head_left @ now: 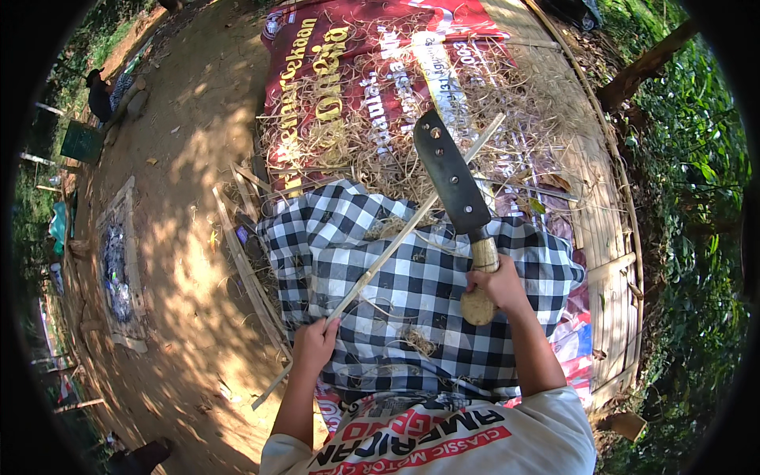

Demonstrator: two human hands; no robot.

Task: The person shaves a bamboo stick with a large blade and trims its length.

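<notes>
My right hand (500, 283) is closed round the pale wooden handle of a broad dark machete (453, 176) with rivets along its blade. The blade points up and away, slightly leftward. A long thin bamboo strip (376, 269) is gripped by my left hand (315, 344) near its lower end. It slants up to the right and passes behind the blade; whether the two touch I cannot tell. Beneath both hands, a black-and-white checked cloth (412, 297) covers my lap, with small clumps of shavings on it.
Curly shavings (364, 134) lie thick over a red printed banner (289, 87) ahead. The banner rests on a bamboo platform (606, 305) edged by greenery at right. Bare dirt ground (182, 198) stretches left, where a person (100, 95) sits far off near a green container (81, 142).
</notes>
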